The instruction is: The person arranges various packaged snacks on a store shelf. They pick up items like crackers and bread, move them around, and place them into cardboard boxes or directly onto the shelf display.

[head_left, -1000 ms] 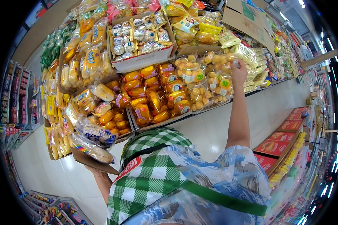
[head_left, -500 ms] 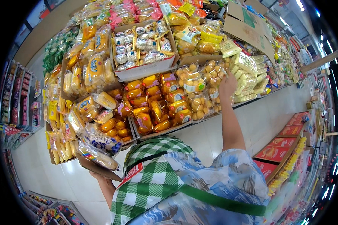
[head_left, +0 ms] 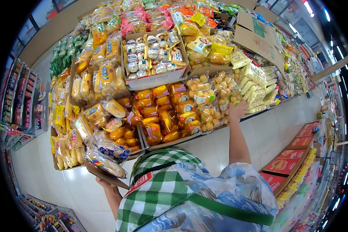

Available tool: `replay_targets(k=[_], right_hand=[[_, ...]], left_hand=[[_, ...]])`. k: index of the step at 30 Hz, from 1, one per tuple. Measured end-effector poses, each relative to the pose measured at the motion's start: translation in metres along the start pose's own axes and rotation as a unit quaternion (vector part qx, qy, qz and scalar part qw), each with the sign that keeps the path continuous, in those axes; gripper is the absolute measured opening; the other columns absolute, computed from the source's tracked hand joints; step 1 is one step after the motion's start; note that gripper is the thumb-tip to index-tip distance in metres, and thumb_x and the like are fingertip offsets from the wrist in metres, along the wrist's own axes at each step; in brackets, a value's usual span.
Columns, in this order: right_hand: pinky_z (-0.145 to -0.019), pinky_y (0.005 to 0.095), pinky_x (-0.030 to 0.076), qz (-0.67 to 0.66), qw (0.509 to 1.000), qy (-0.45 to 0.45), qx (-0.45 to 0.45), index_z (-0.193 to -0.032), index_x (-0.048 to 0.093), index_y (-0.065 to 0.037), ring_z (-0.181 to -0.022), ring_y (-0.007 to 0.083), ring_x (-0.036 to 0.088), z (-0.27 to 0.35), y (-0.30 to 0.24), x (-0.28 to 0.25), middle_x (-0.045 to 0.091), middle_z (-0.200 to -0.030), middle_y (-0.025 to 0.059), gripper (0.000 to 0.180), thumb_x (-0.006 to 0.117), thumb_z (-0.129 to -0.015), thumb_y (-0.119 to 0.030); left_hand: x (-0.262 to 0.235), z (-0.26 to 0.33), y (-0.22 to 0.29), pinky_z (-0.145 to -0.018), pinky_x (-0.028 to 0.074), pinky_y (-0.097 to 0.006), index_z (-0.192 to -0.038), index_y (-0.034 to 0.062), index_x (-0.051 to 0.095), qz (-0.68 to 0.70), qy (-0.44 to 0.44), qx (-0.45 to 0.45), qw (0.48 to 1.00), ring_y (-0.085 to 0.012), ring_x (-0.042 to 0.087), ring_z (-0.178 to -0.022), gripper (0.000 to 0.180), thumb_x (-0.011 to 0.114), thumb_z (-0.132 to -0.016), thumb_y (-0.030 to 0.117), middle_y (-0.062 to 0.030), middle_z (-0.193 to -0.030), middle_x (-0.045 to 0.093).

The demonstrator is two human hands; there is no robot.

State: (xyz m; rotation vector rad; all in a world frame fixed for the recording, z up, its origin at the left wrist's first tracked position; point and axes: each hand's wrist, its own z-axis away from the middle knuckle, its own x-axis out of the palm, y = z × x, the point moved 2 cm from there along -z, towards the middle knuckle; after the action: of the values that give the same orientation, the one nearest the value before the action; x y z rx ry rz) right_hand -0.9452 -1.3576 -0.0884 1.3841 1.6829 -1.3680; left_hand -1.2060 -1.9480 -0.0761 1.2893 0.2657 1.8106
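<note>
At the lower left, my left hand (head_left: 107,185) is closed on the underside of a cardboard box (head_left: 100,172). In that box lie long clear-wrapped breads (head_left: 105,161) and a bag with blue print (head_left: 111,148). My right hand (head_left: 238,110) rests at the display's front edge, against clear bags of small round cakes (head_left: 223,101), its fingers apart as far as they show. Just beyond it are stacked pale-yellow wrapped packs (head_left: 255,91). Orange-wrapped small cakes (head_left: 164,112) fill a box left of the round-cake bags.
A white-sided box (head_left: 158,80) of small wrapped sweets stands mid-display. Bagged breads (head_left: 106,77) sit to its left, and a cardboard flap (head_left: 255,38) leans at the back right. Red cartons (head_left: 284,164) line the right side; shelves (head_left: 25,96) stand at the left.
My right hand has moved down toward the display's front edge, from higher on the round-cake bags. My left hand keeps its grip on the box. The view has shifted slightly.
</note>
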Motion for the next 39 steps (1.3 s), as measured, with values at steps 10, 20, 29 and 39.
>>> replay_targets(k=[10, 20, 29, 39], right_hand=[[-0.090, 0.0422, 0.041, -0.171, 0.982, 0.047, -0.061, -0.105, 0.055, -0.007, -0.110, 0.0321, 0.047, 0.018, 0.016, -0.037, 0.048, -0.117, 0.0143, 0.043, 0.071, -0.066, -0.017], [-0.096, 0.0480, 0.037, -0.013, 0.994, -0.094, -0.048, -0.123, 0.047, -0.005, -0.122, 0.0356, 0.040, 0.025, 0.034, 0.007, 0.042, -0.130, 0.0189, 0.050, 0.059, -0.083, -0.032], [-0.101, 0.0493, 0.027, -0.194, 0.944, 0.113, -0.243, -0.121, 0.045, -0.004, -0.121, 0.0376, 0.035, 0.037, -0.046, -0.029, 0.039, -0.129, 0.0215, 0.050, 0.063, -0.075, -0.013], [-0.097, 0.0407, 0.034, -0.415, 0.837, -0.060, -0.353, -0.108, 0.055, -0.003, -0.110, 0.0317, 0.047, 0.070, -0.180, -0.033, 0.051, -0.116, 0.0151, 0.035, 0.061, -0.074, -0.002]], left_hand=[[-0.007, -0.001, 0.006, -0.095, 0.044, -0.044, -0.120, 0.0029, 0.052, 0.021, -0.014, -0.003, 1.000, -0.0295, 0.055, -0.107, 0.050, 0.053, -0.078, 0.031, -0.0123, -0.115, 0.058], [0.000, -0.009, 0.000, -0.094, 0.044, -0.043, -0.118, 0.0045, 0.053, 0.036, -0.070, -0.007, 0.997, -0.0279, 0.056, -0.106, 0.049, 0.058, -0.079, 0.034, -0.0105, -0.114, 0.060], [-0.014, 0.005, 0.004, -0.094, 0.045, -0.042, -0.119, 0.0034, 0.052, 0.039, -0.031, 0.025, 0.998, -0.0282, 0.056, -0.106, 0.050, 0.057, -0.080, 0.034, -0.0112, -0.114, 0.059], [-0.034, 0.033, 0.004, -0.090, 0.048, -0.045, -0.129, 0.0057, 0.042, 0.033, 0.002, 0.099, 0.995, -0.0315, 0.055, -0.107, 0.061, 0.042, -0.083, 0.046, -0.0150, -0.120, 0.053]])
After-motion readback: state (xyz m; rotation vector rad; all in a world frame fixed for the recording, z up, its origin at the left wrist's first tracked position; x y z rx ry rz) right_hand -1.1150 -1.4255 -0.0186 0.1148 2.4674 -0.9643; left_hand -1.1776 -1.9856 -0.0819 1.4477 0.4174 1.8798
